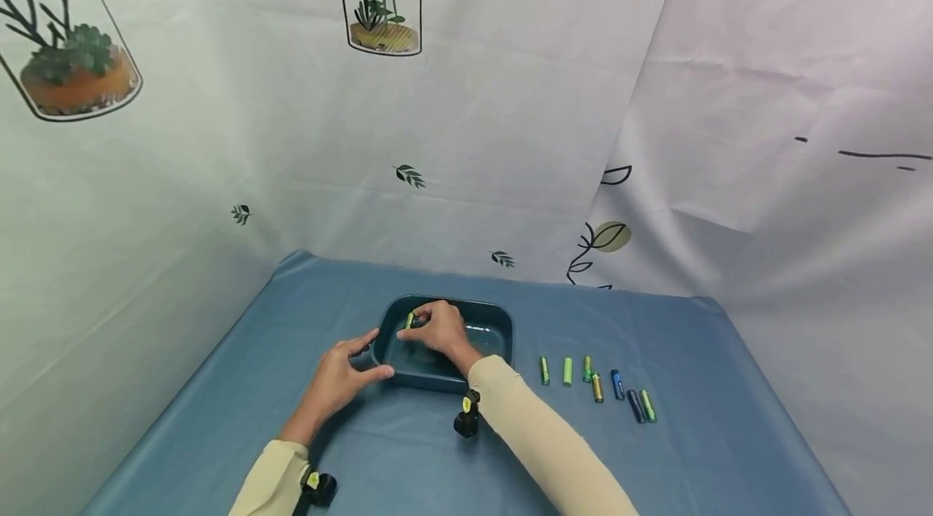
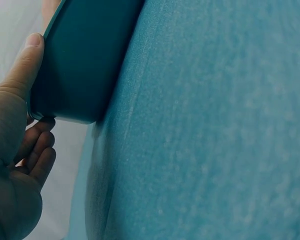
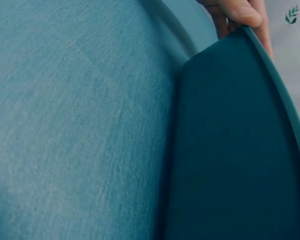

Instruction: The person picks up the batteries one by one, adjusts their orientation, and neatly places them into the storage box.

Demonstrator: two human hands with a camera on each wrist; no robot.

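Note:
A dark teal rectangular tray (image 1: pixel 437 380) sits on the blue cloth. My left hand (image 1: pixel 338 378) holds it at the left end; in the left wrist view the thumb (image 2: pixel 27 62) lies along the rim and the other fingers are bent at the corner. Reaching into the tray, my right hand (image 1: pixel 440 328) pinches a small green battery (image 1: pixel 410 320) between thumb and fingers, near the left inner wall. The right wrist view shows mostly the tray's outer wall (image 3: pixel 235 140), with part of the left hand (image 3: pixel 240 12) at its far corner.
Right of the tray, several small batteries lie spread on the cloth: green ones (image 1: pixel 567 371), a gold one (image 1: pixel 598 387), a blue one (image 1: pixel 618 385) and a dark one (image 1: pixel 636 407). White printed fabric (image 1: pixel 466 135) hangs behind and beside the blue-covered table (image 1: pixel 408 459).

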